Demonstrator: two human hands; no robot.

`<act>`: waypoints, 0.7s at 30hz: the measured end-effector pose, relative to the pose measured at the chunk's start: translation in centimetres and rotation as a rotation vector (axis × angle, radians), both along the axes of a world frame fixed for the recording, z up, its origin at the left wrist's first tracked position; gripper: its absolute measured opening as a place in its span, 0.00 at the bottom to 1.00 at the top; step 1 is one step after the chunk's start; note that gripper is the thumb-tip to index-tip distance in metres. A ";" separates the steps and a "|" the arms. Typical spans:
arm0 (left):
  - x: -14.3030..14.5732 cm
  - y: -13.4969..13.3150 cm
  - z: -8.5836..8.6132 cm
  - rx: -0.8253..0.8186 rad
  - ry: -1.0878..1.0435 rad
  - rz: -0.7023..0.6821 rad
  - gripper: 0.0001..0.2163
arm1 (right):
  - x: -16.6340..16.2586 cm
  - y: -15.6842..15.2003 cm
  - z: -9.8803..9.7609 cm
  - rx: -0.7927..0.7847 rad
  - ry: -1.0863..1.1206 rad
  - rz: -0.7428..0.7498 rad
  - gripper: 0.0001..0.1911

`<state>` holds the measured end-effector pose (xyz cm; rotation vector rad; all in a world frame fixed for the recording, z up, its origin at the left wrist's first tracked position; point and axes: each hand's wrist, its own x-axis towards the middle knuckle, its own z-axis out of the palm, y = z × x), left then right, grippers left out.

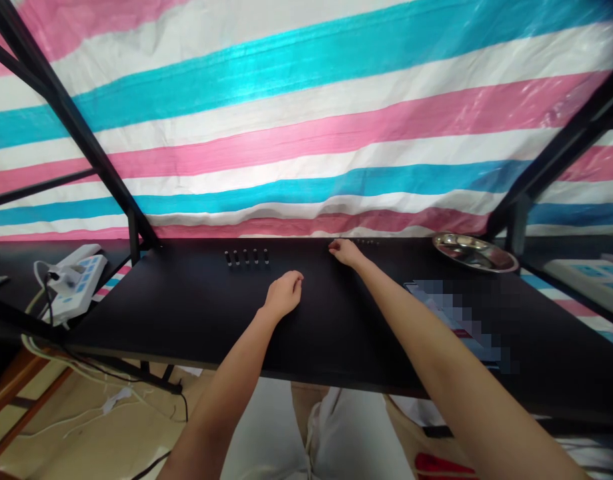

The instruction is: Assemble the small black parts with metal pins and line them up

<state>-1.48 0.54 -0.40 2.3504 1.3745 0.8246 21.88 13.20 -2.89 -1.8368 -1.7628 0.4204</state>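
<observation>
My left hand (284,293) rests on the black table (196,313) near its middle, fingers curled in a loose fist; nothing shows in it. My right hand (345,252) reaches to the far edge of the table, fingers pinched together on something too small to make out. Just right of it runs a row of tiny dark pieces (366,241). Several small black upright pieces (247,257) stand in a line to the left of both hands, near the back of the table.
A shiny metal dish (473,252) sits at the back right. A white and blue power strip (73,280) with cables lies at the left. Black frame bars (61,107) rise on both sides; a striped tarp (306,120) hangs behind.
</observation>
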 end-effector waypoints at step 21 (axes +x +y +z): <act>-0.4 0.2 0.2 0.067 -0.001 0.228 0.13 | -0.5 -2.7 1.0 0.014 -0.025 -0.120 0.15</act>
